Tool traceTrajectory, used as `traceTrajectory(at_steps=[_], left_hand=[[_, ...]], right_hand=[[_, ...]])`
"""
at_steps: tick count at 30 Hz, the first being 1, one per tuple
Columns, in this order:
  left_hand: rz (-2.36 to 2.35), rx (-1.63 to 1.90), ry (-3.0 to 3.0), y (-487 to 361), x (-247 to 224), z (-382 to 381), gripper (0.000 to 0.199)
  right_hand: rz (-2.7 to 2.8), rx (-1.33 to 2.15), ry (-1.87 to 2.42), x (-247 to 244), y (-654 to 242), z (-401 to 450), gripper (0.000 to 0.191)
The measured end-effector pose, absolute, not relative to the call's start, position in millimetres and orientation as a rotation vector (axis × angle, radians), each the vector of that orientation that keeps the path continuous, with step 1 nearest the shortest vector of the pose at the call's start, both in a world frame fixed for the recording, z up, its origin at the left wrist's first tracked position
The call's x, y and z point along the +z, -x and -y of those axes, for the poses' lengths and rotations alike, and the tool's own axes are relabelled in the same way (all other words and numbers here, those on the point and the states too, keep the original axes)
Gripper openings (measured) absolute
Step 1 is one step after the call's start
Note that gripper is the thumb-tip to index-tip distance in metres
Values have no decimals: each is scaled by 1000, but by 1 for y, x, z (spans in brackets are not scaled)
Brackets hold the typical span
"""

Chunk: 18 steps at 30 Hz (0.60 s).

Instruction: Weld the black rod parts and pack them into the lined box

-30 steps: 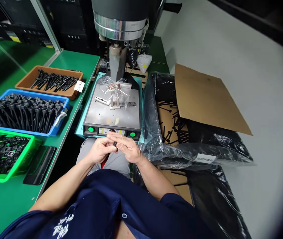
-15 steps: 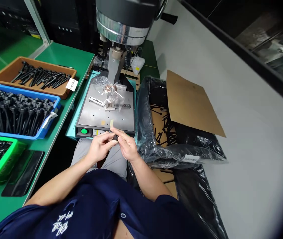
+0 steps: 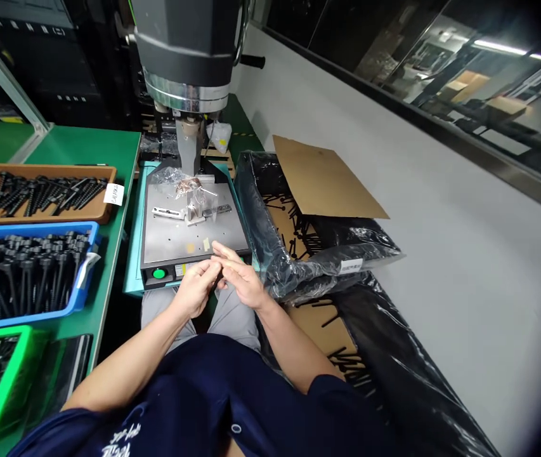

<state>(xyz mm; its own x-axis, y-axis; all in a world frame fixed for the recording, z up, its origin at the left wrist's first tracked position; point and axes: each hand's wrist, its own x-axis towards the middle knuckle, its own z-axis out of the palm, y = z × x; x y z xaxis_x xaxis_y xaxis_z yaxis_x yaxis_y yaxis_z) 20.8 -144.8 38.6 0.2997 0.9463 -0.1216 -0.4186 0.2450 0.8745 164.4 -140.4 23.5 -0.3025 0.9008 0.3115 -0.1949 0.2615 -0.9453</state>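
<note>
My two hands meet over my lap, just in front of the machine's base plate. My left hand [image 3: 196,289] is closed, its thumb and fingers pinching a small black part [image 3: 214,287] that is mostly hidden by the fingers. From the other side, my right hand [image 3: 244,282] closes its thumb against the part's upper end, while some of its fingers stretch forward. Beyond the hands stands a press-like machine [image 3: 184,70] with a metal plate [image 3: 170,244]. A clamp-like fixture [image 3: 195,209], partly wrapped in clear plastic, sits on that plate. On the base's front is a green button [image 3: 158,273].
At left, a green bench [image 3: 108,143] carries a brown tray [image 3: 61,171], a blue bin [image 3: 90,238] of long black screw-like parts and a green bin [image 3: 11,374] of small black parts. At right is a plastic-lined box [image 3: 260,235] under a cardboard sheet [image 3: 332,184].
The view has swung right and tilted up, showing more of the window. Both hands stay together; the black part now points down more between them, and the left fingers have shifted along it.
</note>
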Motion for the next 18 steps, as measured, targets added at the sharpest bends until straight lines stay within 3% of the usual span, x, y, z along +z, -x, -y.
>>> traceTrajectory(at_steps=[6,13,18], left_hand=[[-702,1142,-682,8,48,142,25],[-828,1281,-572,26,46,128,34],[-916,1347,-745,24,28,118,34]], right_hand=[[1102,1512,651,8,-114,143,56],[1247,1437,894,-9,-100,140,57],[1438,1172,1063,-15,-104,129,54]])
